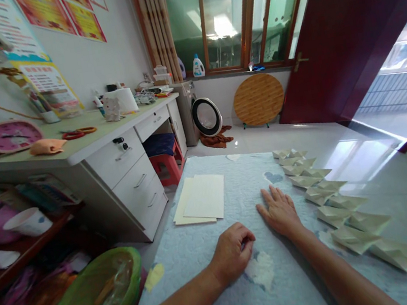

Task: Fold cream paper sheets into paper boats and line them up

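Observation:
My left hand [231, 252] rests on the light blue cloth [227, 303], its fingers curled in toward the thumb and nothing visible in them. Palm down on the same cloth lies my right hand [279, 210], fingers stretched out. A few cream paper sheets [205, 198] lie overlapped beyond my left hand. To the right of my right hand, several folded paper boats [356, 237] stand in two close rows along the cloth's right edge. Neither hand touches the sheets or the boats.
On the left is a desk [108, 136] with drawers, a pink clock [10, 135] and scissors [79, 133]. A green bin [96, 303] stands below it. Behind the cloth are a red stool [168, 163], a washing machine [189, 108] with its door open, and a round wooden tabletop [259, 98].

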### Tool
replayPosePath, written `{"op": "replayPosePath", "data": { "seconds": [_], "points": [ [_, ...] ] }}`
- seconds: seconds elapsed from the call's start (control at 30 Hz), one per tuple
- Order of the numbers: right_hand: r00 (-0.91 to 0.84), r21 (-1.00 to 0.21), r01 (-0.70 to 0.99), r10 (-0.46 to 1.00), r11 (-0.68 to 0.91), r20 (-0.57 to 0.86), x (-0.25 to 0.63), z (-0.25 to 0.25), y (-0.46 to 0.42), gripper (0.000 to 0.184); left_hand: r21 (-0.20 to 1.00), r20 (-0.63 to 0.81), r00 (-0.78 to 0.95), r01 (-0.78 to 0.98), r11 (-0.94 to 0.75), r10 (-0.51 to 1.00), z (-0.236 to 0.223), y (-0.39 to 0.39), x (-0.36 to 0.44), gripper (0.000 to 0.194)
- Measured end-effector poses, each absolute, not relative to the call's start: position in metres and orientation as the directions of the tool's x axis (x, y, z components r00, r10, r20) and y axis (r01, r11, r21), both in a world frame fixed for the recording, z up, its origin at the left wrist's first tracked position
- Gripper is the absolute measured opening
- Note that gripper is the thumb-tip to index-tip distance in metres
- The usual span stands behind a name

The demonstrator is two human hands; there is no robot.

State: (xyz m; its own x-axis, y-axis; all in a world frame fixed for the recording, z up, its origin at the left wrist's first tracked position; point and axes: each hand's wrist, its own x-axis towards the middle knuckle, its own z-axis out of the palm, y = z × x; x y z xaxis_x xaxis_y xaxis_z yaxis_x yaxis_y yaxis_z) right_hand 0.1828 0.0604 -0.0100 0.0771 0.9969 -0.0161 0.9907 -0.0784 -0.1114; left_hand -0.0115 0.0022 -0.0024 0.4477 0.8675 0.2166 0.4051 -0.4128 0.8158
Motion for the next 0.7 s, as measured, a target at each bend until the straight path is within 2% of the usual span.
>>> {"op": "replayPosePath", "data": {
  "seconds": [0.37, 0.7],
  "points": [
    [0.077, -0.061, 0.995, 0.997, -0.077, -0.011, 0.178, -0.016, 0.070, 0.062, 0.820, 0.217, 0.456, 0.394, -0.415, 0.863, -0.005, 0.005, -0.014, 0.016],
    [0.091, -0.090, 0.992, 0.996, -0.091, -0.001, 0.174, -0.013, 0.072, 0.062, 0.811, 0.212, 0.479, 0.400, -0.427, 0.852, -0.004, 0.010, -0.019, 0.016]
  ]
}}
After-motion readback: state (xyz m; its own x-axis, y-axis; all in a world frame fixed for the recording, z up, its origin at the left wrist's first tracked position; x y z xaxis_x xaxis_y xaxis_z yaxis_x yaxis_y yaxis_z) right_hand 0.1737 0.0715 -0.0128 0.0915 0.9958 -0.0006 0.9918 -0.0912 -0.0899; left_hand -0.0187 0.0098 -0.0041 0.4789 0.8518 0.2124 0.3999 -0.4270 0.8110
